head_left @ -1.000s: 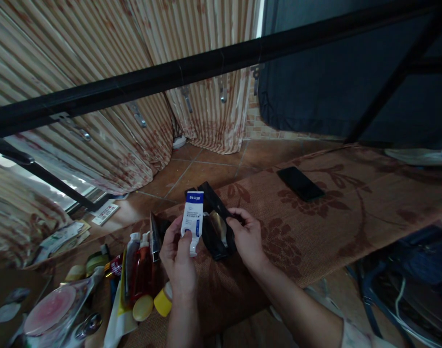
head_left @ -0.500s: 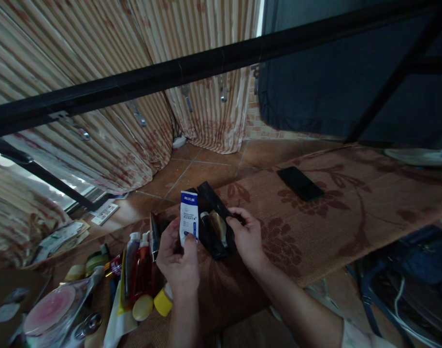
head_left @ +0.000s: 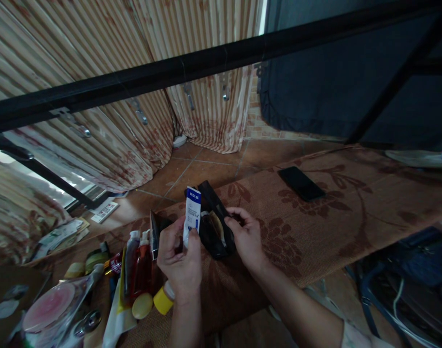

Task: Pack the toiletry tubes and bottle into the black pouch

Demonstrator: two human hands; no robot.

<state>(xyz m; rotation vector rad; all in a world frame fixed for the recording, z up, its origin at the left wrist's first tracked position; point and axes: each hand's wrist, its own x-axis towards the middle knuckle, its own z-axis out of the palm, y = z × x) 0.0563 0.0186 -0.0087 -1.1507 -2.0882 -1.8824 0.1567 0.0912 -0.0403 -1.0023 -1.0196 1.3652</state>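
Observation:
My left hand (head_left: 180, 253) pinches the lower end of a small white and blue squeeze tube (head_left: 192, 212), held upright with its printed side facing me. Close beside it, my right hand (head_left: 246, 234) grips the edge of a black pouch (head_left: 211, 193) between thumb and fingers. The pouch gapes open on the cloth, and a tan item (head_left: 218, 226) and a small light-capped thing (head_left: 205, 214) show inside it. What else lies in the pouch is hidden.
Left of my hands are bottles (head_left: 141, 266), a yellow-capped container (head_left: 163, 299) and a pink-lidded tub (head_left: 49, 307). A black phone (head_left: 301, 183) lies on the patterned cloth (head_left: 336, 217) to the right. A dark metal bar (head_left: 206, 60) crosses in front of the curtains.
The tube in my left hand has tilted to the right and turned slightly, moving a little toward the pouch. My right hand has hardly moved on the pouch's edge.

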